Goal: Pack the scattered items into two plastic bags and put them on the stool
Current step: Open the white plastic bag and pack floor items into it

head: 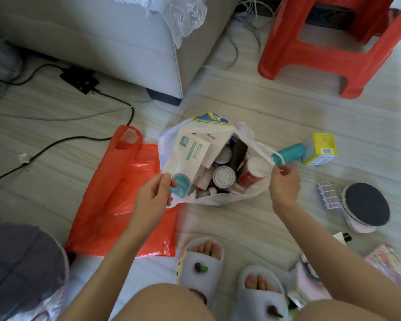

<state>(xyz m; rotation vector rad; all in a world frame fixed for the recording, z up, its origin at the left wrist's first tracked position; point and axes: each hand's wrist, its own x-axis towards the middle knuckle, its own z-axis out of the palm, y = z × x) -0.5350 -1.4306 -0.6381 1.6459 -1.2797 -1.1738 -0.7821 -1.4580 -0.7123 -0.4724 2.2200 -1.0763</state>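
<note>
White bag [208,198] sits on floor, nearly full. Left hand [154,195] and right hand [284,184] each pinch 1 handle. Gather both handles evenly before lifting toward stool [329,56]; red bag [116,205] flat, unfilled.

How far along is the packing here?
Roughly halfway. The white bag already looks full of boxes and jars, and the left hand and right hand each grip a side of it. The red bag lies flat, the teal bottle and yellow box are loose, and the stool holds no bag.
</note>
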